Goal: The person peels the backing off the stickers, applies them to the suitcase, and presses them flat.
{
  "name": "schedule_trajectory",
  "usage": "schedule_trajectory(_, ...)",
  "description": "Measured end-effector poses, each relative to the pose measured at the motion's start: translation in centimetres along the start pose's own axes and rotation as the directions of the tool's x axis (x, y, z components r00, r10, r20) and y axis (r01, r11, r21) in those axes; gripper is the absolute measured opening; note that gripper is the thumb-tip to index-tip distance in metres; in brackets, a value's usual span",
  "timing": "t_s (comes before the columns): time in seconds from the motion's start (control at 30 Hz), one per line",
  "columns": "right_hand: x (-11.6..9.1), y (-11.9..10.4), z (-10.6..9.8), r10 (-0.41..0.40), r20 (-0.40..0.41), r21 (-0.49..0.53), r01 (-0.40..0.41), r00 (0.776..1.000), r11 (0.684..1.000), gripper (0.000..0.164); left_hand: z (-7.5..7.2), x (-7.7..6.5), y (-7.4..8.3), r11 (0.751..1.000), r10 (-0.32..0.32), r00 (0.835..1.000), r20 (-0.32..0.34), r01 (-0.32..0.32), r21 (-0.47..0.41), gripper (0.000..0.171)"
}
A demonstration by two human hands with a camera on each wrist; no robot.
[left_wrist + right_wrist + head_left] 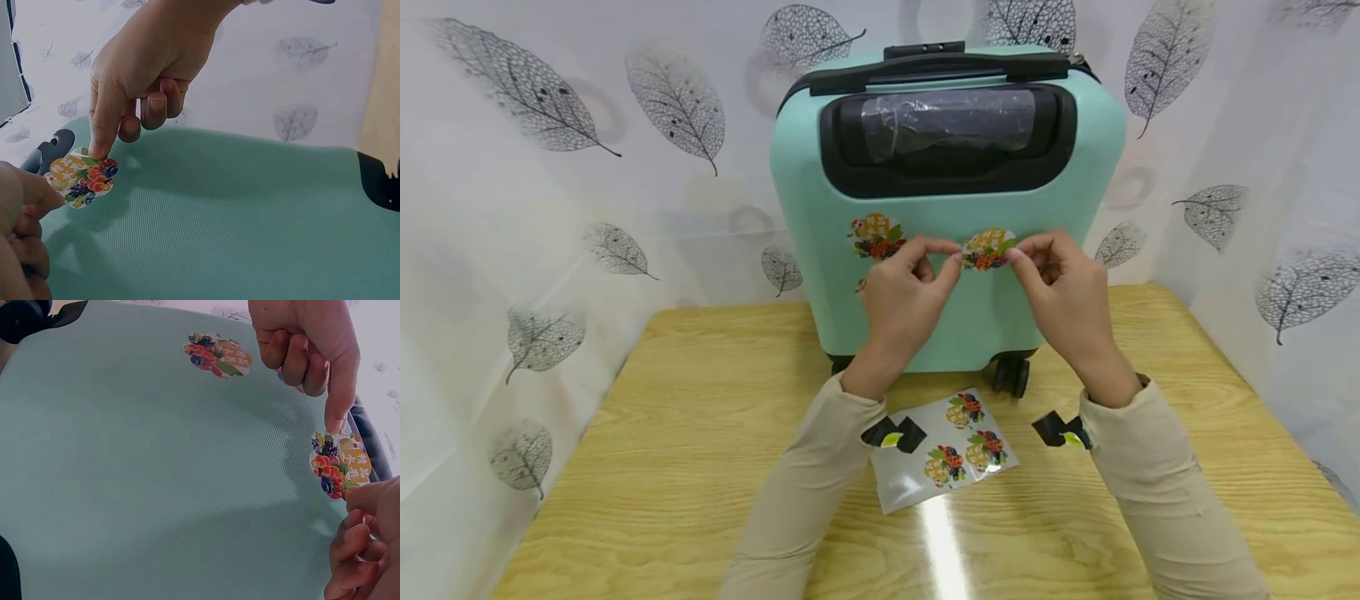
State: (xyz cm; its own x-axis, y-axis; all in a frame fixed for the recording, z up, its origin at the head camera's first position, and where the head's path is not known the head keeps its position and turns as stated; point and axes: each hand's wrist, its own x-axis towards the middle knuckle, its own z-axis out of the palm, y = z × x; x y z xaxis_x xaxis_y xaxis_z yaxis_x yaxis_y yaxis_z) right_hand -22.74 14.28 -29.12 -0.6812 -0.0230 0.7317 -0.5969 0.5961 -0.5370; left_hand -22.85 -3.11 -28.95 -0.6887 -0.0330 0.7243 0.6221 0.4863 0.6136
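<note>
A fruit-printed sticker with a scalloped edge is stretched between two hands, close in front of a mint-green suitcase. The left hand pinches its left edge between thumb and index finger. At the opposite edge, the right hand pinches it the same way. Whether the sticker touches the shell, I cannot tell. One matching sticker is stuck on the suitcase's upper left. Below that, a second one is mostly hidden behind the left hand; the right wrist view shows a sticker flat on the shell.
A sheet bearing 3 more stickers lies on the wooden table, under the left forearm. The suitcase stands upright on wheels, with a plastic-wrapped handle recess. Leaf-patterned curtains enclose the table behind and at the sides.
</note>
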Motion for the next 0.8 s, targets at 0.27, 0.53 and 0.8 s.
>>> schedule_trajectory(0.27, 0.27, -0.01, -0.02, 0.003, -0.02, -0.041, -0.004, 1.0, 0.999, 0.017, 0.17, 0.24, 0.26, 0.995, 0.026, 0.999, -0.021, -0.024, 0.101, 0.011)
schedule_trajectory(0.53, 0.68, -0.08, -0.03, -0.026, -0.041, -0.098, 0.022, 0.999, 0.995, 0.018, 0.22, 0.59, 0.59, 0.984, 0.026, 0.999, -0.025, -0.021, 0.179, 0.013)
schedule_trajectory(0.8, 0.94, -0.27, -0.07, -0.014, -0.053, -0.126, 0.007, 0.999, 0.992, 0.019, 0.42, 0.83, 0.71, 0.981, 0.005, 1.0, -0.009, -0.003, 0.193, 0.013)
